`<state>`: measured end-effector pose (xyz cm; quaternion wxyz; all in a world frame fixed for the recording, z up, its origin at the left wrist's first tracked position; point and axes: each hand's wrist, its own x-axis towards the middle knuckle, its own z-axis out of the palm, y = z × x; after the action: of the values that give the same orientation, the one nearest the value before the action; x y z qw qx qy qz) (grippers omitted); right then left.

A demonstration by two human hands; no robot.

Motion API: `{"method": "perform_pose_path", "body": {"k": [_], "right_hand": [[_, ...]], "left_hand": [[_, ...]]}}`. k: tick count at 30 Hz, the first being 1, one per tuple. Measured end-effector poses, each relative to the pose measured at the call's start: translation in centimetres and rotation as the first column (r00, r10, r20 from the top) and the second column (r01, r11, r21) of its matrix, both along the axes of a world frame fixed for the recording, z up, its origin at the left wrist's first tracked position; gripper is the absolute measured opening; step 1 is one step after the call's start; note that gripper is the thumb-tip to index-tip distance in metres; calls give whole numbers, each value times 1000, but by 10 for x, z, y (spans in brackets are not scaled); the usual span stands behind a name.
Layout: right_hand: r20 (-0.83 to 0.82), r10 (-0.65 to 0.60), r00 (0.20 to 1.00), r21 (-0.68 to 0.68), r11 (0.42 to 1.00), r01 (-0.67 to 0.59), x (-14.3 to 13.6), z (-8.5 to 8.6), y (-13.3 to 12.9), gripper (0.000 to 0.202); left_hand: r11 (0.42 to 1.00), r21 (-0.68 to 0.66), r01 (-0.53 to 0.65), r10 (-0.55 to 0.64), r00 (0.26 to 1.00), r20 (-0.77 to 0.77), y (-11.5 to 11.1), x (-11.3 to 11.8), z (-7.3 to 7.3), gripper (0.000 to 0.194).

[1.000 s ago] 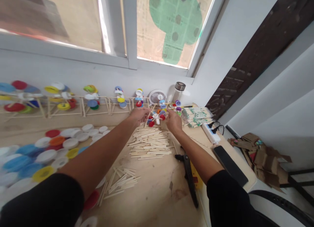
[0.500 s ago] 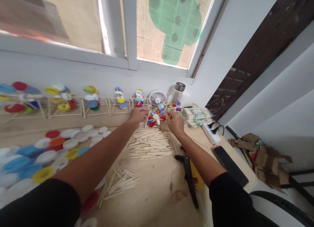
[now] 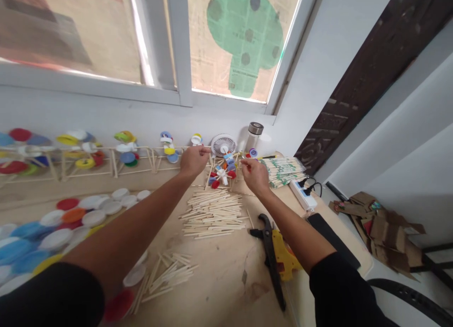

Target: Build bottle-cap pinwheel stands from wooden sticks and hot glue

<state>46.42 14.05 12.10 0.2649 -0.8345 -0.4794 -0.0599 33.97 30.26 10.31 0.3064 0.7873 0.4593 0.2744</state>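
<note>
A small wheel of coloured bottle caps (image 3: 222,176) stands in a frame of thin wooden sticks at the back of the table, between my hands. My left hand (image 3: 194,160) is at the frame's left side, thumb and fingers pinched together near its upper left corner. On the right, my right hand (image 3: 255,174) is closed beside the frame's right side. What either pinch holds is too small to make out. A pile of wooden sticks (image 3: 212,213) lies in front of the frame.
Similar cap wheels (image 3: 125,147) line the wall at left. Loose caps (image 3: 94,218) and short sticks (image 3: 170,275) lie nearer. A white fan (image 3: 223,145), bottle (image 3: 253,137), stick packs (image 3: 283,170), power strip (image 3: 303,195), black cutter (image 3: 271,263), yellow glue gun (image 3: 283,256) and phone (image 3: 332,239) surround the workspace.
My left hand has shifted slightly left and up against the frame, and my right hand sits slightly farther from it. The camera view has tilted and shifted a little.
</note>
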Motion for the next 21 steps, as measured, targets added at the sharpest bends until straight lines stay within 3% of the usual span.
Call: {"method": "perform_pose_path", "body": {"k": [10, 21], "right_hand": [[26, 29, 999, -60, 998, -27, 15, 21, 24, 28], [173, 141, 975, -237, 967, -98, 9, 15, 61, 25]], "left_hand": [[990, -80, 112, -120, 987, -108, 11, 1, -13, 34], [972, -192, 138, -144, 989, -18, 25, 13, -22, 35]]}}
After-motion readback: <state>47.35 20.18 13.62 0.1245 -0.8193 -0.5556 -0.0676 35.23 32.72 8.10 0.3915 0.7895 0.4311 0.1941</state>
